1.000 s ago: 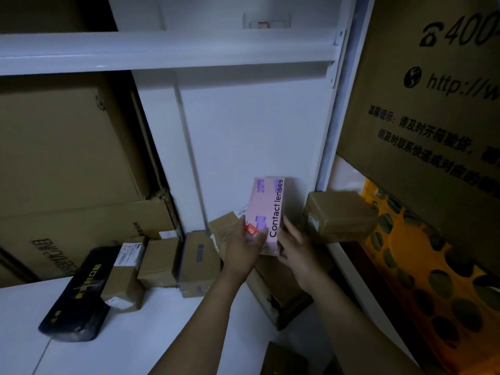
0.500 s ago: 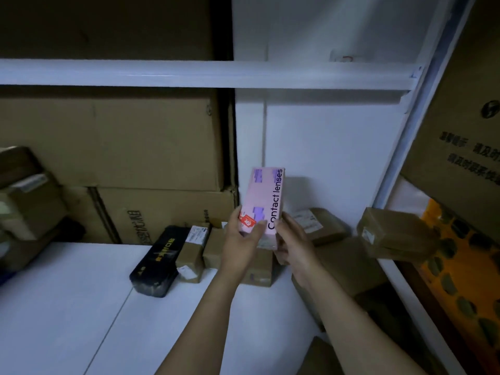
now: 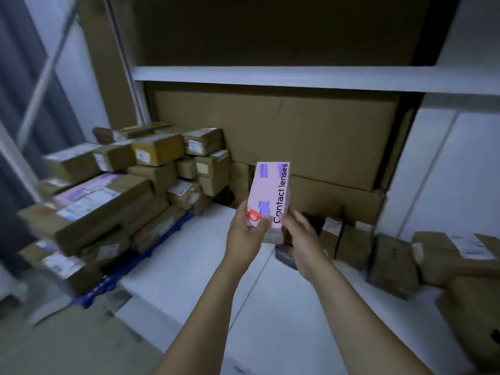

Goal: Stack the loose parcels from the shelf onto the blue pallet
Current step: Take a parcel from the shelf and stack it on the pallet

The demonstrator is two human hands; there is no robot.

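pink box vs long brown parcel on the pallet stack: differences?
Colour: the pink box is pink with printed text; the long brown parcel is brown cardboard with white labels. Pose: pink box upright, long brown parcel lying flat. State: pink box held in the left hand and right hand; long brown parcel in the stack on the blue pallet. Both are oblong boxes.
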